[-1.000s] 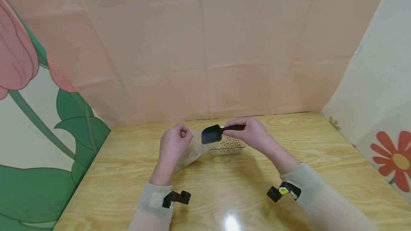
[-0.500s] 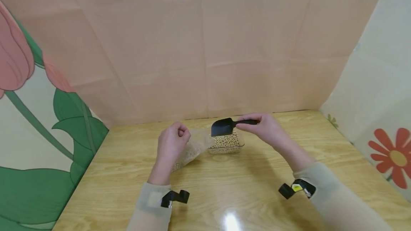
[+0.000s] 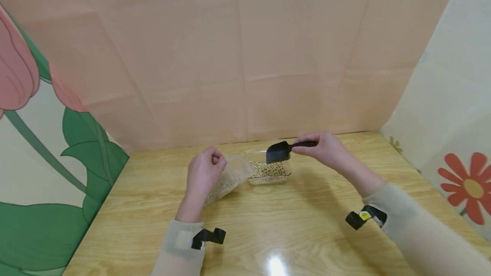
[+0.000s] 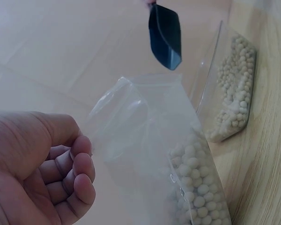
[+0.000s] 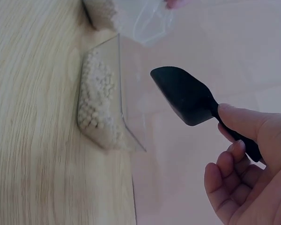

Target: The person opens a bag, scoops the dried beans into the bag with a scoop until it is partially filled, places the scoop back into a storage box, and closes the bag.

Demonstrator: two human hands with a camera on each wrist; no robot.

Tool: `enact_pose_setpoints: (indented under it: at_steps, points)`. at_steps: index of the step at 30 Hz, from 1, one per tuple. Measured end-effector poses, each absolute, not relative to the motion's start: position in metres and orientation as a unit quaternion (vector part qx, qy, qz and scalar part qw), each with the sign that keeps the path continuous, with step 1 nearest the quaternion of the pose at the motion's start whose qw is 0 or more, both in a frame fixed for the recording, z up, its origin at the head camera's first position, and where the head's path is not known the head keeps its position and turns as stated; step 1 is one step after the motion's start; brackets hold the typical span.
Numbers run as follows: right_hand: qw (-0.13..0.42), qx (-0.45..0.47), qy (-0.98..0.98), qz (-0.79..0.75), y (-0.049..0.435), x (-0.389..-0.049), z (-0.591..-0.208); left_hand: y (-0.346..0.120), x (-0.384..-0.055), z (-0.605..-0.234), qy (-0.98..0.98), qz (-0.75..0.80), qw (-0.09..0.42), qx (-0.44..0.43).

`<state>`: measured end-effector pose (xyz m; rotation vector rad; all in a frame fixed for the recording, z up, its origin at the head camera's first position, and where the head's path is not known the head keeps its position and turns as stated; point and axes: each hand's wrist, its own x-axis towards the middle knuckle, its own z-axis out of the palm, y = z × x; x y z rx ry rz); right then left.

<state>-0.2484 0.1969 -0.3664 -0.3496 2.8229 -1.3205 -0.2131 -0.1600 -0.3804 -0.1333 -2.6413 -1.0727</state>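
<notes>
My right hand (image 3: 326, 150) pinches the handle of a small black scoop (image 3: 278, 152), raised above a clear container (image 3: 288, 175) of pale round beans (image 5: 96, 101). In the left wrist view, the scoop's hollow (image 4: 164, 40) looks dark and bare. My left hand (image 3: 206, 171) pinches the edge of a clear plastic bag (image 4: 140, 117) between thumb and curled fingers. The bag stands tilted just left of the container, its mouth toward it. More pale beans (image 4: 196, 187) lie in the bag's lower part.
A wooden table (image 3: 268, 225) carries the bag and container. Behind it rises a pinkish backdrop (image 3: 245, 76). Flower-printed panels (image 3: 468, 110) stand at the sides. Each sleeve bears a black strapped-on camera mount (image 3: 209, 237).
My right hand has carried the scoop to the right, from near the bag's mouth to over the container's right part. The left hand has hardly moved.
</notes>
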Motion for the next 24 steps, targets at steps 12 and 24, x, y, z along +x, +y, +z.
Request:
enact_pose_setpoints:
  at_steps: [12,24]
  points:
    - [0.002,-0.150,0.919,-0.364,0.207,-0.264,-0.368,-0.159,-0.213,-0.380,-0.917,-0.375,0.131,-0.039]
    - [0.009,-0.194,0.931,-0.310,0.205,-0.275,-0.369,-0.159,-0.213,-0.380,-0.917,-0.375,0.131,-0.044]
